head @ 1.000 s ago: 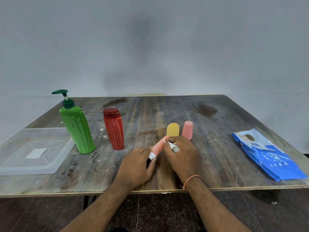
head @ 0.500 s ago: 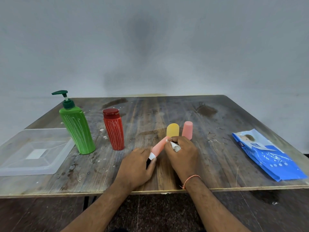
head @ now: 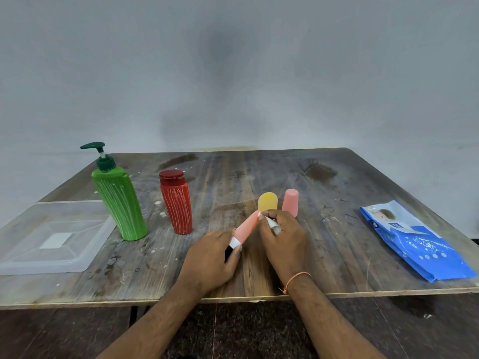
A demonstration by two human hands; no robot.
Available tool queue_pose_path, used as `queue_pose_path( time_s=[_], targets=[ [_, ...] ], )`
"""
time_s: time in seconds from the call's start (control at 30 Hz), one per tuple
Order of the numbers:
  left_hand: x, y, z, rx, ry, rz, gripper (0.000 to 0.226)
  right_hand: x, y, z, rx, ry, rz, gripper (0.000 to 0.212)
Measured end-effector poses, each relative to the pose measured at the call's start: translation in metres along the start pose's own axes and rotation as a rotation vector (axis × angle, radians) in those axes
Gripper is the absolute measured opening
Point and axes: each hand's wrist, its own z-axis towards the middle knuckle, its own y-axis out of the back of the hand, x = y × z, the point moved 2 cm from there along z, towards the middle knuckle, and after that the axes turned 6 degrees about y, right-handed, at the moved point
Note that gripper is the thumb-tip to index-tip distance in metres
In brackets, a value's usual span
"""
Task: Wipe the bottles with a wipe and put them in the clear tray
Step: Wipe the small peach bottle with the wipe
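**Pink tube held at both ends over the near edge of the table**

The left hand point(head: 211, 257) grips the white-capped lower end of a slim pink plastic tube point(head: 247, 225), fingers curled round it. The tube slants up and away toward the right hand point(head: 282, 238), which is closed around a crumpled white wipe point(head: 272, 224) and presses it against the tube's upper end. An orange thread band circles the right wrist.

Just beyond the right hand stand a small yellow rounded bottle point(head: 267, 202) and, beside it, a small pink capped bottle point(head: 290, 202), both upright. Beyond and left of the left hand stands a red plastic bottle with white streaks point(head: 176, 203); further left is a tall green pump bottle with white streaks point(head: 119, 200), touching or just beside the clear plastic tray point(head: 85, 255) at the far left. Well right of the right hand lies a flat blue wipes packet point(head: 414, 242). All rest on the worn wooden table point(head: 337, 198).
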Motion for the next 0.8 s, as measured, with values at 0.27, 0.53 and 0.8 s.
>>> queue_pose_path(
  time_s=[0.27,0.53,0.8],
  targets=[
    [0.002,0.001,0.003,0.011,-0.013,-0.065,0.050,0.001,0.001,-0.001,0.041,-0.047,0.002,0.007],
    [0.008,0.001,0.007,0.055,0.001,-0.172,0.043,0.002,0.003,0.001,0.060,0.009,0.057,0.009],
    [0.012,0.000,0.010,0.128,0.070,-0.336,0.027,-0.002,0.001,0.001,0.013,0.030,0.056,0.010]
  ],
)
